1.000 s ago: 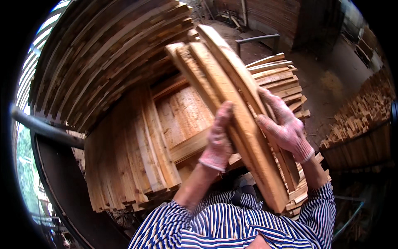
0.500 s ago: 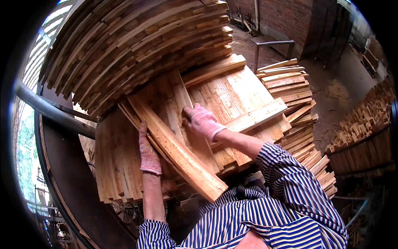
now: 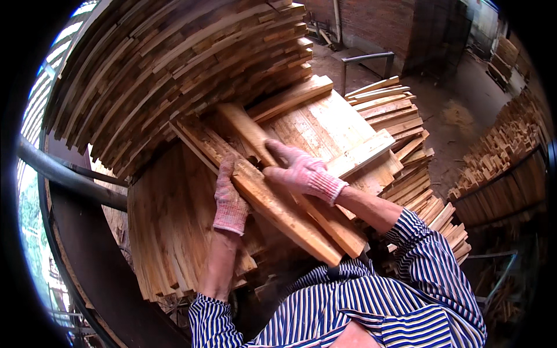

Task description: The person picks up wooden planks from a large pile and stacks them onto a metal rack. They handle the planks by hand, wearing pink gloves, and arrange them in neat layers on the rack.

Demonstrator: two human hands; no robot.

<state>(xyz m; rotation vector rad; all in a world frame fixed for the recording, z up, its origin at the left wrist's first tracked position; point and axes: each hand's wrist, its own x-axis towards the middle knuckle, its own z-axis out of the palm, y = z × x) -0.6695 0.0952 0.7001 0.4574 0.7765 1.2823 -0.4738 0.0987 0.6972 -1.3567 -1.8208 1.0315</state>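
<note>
"Pink gloves cover both hands! What do they have?"

"Wood. The left hand [image 3: 231,200] has its fingers bent over the left board [image 3: 290,217]. The right hand [image 3: 304,173] has its fingers and thumb partly curled around the right board [image 3: 333,224]. Neither hand is spread wide."

"Where are those two boards?"

"Side by side on a slant, over the flat planks [image 3: 168,220]. Their near ends point at the striped shirt [image 3: 348,296]. Their far ends are close to the big wood stack [image 3: 185,64]."

"Are they heavy?"

"A bit heavy, I think, and stiff, so they shouldn't flop. They look rough, so they shouldn't slip much, but they could give splinters. I don't think they'd break easily."

"Where would you hold one?"

"Near the middle, by the long sides, so neither end dips."

"What can't you see?"

"The bottoms of the boards. I can't tell if they touch the planks or hang above them. Another piece may be tucked by the left board. The right hand hides some of the right board, too. Far off, the sticks [image 3: 499,168] are cut off by the round black edge."
</note>
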